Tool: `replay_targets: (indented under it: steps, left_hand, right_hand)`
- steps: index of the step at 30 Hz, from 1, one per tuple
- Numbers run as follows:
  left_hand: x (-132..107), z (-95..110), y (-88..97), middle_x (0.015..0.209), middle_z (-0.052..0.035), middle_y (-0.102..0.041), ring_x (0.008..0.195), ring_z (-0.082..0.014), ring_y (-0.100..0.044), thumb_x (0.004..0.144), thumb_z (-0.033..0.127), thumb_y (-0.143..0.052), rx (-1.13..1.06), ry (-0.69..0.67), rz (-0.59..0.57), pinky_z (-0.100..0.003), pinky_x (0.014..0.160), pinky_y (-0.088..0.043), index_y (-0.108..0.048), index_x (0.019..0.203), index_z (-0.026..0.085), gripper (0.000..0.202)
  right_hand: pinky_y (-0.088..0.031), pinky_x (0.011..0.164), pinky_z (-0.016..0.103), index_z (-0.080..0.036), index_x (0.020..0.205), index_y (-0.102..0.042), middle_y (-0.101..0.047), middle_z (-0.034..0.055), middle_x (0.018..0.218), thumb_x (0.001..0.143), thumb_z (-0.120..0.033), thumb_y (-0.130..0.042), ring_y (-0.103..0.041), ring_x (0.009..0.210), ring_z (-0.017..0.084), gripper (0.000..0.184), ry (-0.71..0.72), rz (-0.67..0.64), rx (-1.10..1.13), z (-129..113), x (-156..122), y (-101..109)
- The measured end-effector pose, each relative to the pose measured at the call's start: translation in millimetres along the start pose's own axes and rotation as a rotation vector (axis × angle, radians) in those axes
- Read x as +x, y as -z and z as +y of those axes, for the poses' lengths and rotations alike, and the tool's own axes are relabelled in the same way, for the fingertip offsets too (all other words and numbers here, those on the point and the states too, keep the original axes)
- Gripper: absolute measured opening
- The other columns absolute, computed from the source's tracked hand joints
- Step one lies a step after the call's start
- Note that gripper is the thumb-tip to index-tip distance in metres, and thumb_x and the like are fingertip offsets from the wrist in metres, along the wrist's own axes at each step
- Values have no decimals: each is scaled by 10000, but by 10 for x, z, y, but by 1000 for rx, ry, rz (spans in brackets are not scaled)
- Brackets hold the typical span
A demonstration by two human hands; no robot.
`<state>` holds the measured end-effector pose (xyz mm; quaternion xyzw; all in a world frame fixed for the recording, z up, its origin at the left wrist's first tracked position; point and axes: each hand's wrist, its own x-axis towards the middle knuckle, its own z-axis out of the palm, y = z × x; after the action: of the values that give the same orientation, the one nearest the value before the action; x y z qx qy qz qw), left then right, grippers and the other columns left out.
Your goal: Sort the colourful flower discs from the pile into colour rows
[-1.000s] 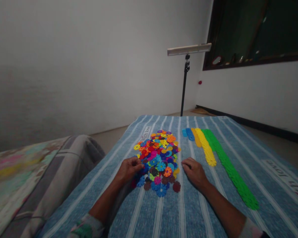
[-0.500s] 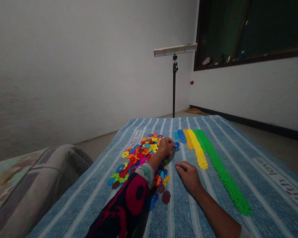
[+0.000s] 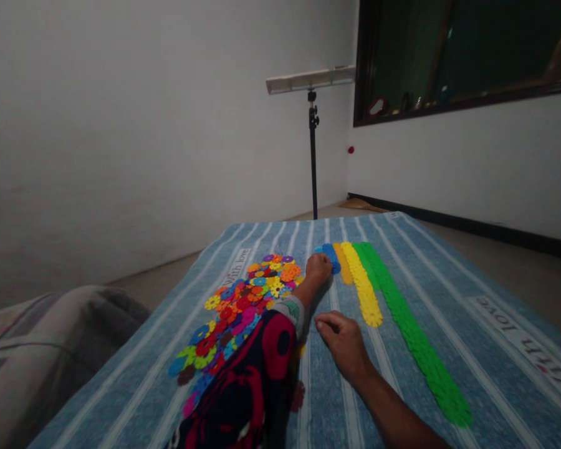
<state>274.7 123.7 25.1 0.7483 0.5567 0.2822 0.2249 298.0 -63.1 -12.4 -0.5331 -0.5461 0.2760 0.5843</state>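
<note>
My left hand (image 3: 318,269) reaches forward with its fingers pinched at the near end of a short row of blue flower-shaped discs (image 3: 331,257). A blue disc seems to be between its fingertips, mostly hidden by the hand. My right hand (image 3: 345,343) rests closer on the cloth, thumb and fingers together; whatever they hold, if anything, cannot be made out. Left of my left arm spreads a loose pile of mixed-colour flower discs (image 3: 243,305). To the right lie overlapping rows: an orange row (image 3: 343,265), a longer yellow row (image 3: 363,287) and long green rows (image 3: 418,337).
A blue striped cloth (image 3: 449,268) covers the surface. A black stand (image 3: 313,162) with a flat bar rises behind the far edge. A grey blanket-covered shape (image 3: 75,337) sits to the left. Light walls and a dark window enclose the corner.
My left hand has moved from beside the pile rightward to the blue row, bringing a blue disc along. My right hand keeps nearly the same pose. The view has shifted slightly.
</note>
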Motion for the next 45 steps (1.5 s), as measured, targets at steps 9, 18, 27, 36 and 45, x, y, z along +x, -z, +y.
replay_targets:
  steps: [9,18,27,36,45]
  left_hand:
    - [-33,50,13,868,-90,-741,857,-196,-666,732,48,-618,70,43,8,-268,747,-469,-732,798,145,164]
    - [-117,17,40,989,-102,-738,954,-222,-662,773,110,-609,152,52,-11,-293,794,-463,-716,935,162,201]
    - [-258,29,-22,1078,-127,-709,1025,-246,-649,774,181,-634,267,-10,-59,-308,827,-465,-669,1033,170,262]
    - [-249,33,-33,1084,-126,-703,1025,-246,-645,791,177,-606,295,-16,-56,-308,811,-466,-659,1057,176,271]
    - [-302,-140,286,987,-92,-716,951,-227,-642,795,242,-642,260,-91,-66,-296,817,-457,-694,1011,176,231]
  right_hand:
    - [-520,700,285,-212,781,-763,-723,37,768,798,-273,-563,-666,737,191,210,10,-5,4,-16,-5,7]
    - [-509,726,288,-213,793,-760,-721,35,784,802,-247,-561,-671,764,191,203,21,-41,-8,-1,-6,11]
    - [-502,732,283,-217,788,-755,-710,29,779,807,-220,-552,-665,764,182,204,36,-38,-17,9,-13,-10]
    - [-509,702,280,-221,780,-762,-704,28,751,795,-232,-552,-655,720,179,211,55,-31,-15,5,-10,-2]
    - [-518,721,307,-200,775,-759,-719,53,775,786,-319,-567,-671,757,208,225,11,-72,-5,-1,-26,45]
